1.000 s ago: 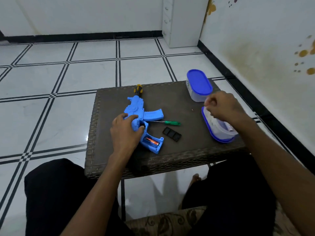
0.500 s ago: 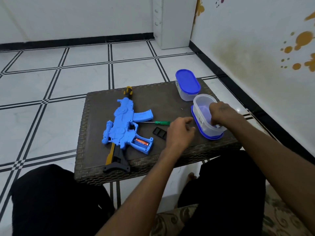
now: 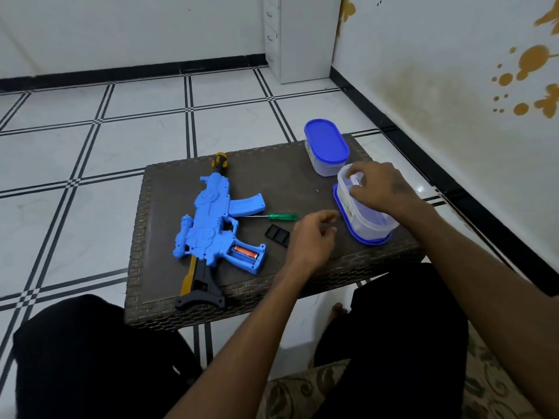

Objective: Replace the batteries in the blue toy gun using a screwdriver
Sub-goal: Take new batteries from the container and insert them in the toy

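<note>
The blue toy gun (image 3: 211,225) lies on the dark woven table (image 3: 169,300) with the battery bay in its grip uncovered and one orange battery (image 3: 245,252) inside. To its right are the black bay cover (image 3: 276,235) and the green screwdriver (image 3: 279,217). My left hand (image 3: 313,238) hovers right of the cover, fingers loosely curled, holding nothing. My right hand (image 3: 379,187) reaches over the mouth of a clear open container (image 3: 363,225) and pinches a small white cylindrical object (image 3: 356,179) at its rim.
The open container stands on its blue lid (image 3: 367,241) near the table's right edge. A second container with a blue lid (image 3: 326,140) stands behind it. A white cabinet (image 3: 302,37) stands in the far corner, and the wall runs close along the right.
My left hand let go of the gun and moved right toward the container. My right hand went into the container and now holds a white object at its rim.
</note>
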A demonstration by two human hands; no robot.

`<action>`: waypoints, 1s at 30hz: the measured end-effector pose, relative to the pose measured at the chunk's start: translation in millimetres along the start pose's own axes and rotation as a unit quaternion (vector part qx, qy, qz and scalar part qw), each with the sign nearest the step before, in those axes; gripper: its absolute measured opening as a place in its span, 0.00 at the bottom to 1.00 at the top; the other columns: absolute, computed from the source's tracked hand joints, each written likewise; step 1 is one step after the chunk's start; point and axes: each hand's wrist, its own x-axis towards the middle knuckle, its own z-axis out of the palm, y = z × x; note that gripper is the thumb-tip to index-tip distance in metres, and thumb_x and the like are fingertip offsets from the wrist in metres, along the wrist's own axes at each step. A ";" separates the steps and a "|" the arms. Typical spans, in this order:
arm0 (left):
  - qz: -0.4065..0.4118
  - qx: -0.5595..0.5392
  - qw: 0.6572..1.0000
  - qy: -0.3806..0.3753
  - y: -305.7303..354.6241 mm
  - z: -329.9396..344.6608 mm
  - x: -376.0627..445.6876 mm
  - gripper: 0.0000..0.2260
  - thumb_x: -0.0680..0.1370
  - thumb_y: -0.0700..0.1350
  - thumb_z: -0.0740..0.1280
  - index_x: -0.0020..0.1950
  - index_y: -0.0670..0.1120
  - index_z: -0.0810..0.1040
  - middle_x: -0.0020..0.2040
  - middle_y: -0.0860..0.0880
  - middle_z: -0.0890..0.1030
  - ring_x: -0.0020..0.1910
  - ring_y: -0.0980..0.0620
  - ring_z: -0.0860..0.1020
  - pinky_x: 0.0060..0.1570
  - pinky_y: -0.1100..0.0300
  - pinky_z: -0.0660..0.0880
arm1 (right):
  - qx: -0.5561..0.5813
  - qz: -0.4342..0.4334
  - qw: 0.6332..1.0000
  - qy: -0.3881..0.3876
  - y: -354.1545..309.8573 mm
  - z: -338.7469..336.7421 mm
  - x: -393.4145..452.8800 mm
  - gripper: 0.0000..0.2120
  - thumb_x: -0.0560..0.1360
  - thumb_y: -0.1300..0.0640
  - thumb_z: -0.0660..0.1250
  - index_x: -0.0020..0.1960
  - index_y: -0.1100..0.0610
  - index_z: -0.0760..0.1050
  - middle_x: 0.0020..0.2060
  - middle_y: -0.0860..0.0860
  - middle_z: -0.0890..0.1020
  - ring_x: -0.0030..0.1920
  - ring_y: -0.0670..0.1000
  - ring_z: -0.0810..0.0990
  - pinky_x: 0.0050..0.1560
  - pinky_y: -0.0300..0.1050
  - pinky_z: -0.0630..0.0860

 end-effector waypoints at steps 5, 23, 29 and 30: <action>-0.042 -0.033 0.986 0.160 -34.7 -34.1 -6.8 0.16 0.75 0.36 0.64 0.57 0.51 0.82 0.53 0.54 0.84 0.52 0.58 0.81 0.56 0.54 0.78 | 0.125 -0.073 0.989 0.015 -58.3 20.9 -11.9 0.14 0.72 0.62 0.69 0.56 0.51 0.78 0.41 0.49 0.80 0.41 0.49 0.78 0.43 0.42 0.75; -0.080 0.113 0.962 0.235 -126.8 -140.3 -49.5 0.22 0.78 0.49 0.68 0.71 0.48 0.72 0.70 0.49 0.70 0.69 0.51 0.68 0.66 0.58 0.65 | 0.310 -0.084 0.935 -0.150 -126.6 106.7 -41.3 0.13 0.70 0.67 0.72 0.52 0.54 0.83 0.39 0.56 0.85 0.43 0.55 0.85 0.49 0.58 0.81; -0.081 0.112 0.961 0.239 -127.2 -140.8 -47.2 0.23 0.77 0.49 0.69 0.71 0.48 0.72 0.70 0.49 0.71 0.69 0.51 0.69 0.66 0.57 0.66 | 0.258 -0.143 0.941 -0.169 -130.6 103.1 -39.4 0.15 0.75 0.64 0.69 0.59 0.52 0.81 0.37 0.43 0.81 0.35 0.43 0.81 0.44 0.47 0.82; -0.079 0.107 0.961 0.240 -128.6 -140.6 -46.4 0.23 0.77 0.49 0.69 0.71 0.48 0.73 0.70 0.49 0.71 0.69 0.51 0.69 0.67 0.56 0.67 | 0.245 -0.147 0.943 -0.173 -130.9 102.4 -39.2 0.15 0.75 0.63 0.69 0.60 0.52 0.80 0.37 0.43 0.80 0.36 0.44 0.82 0.44 0.46 0.82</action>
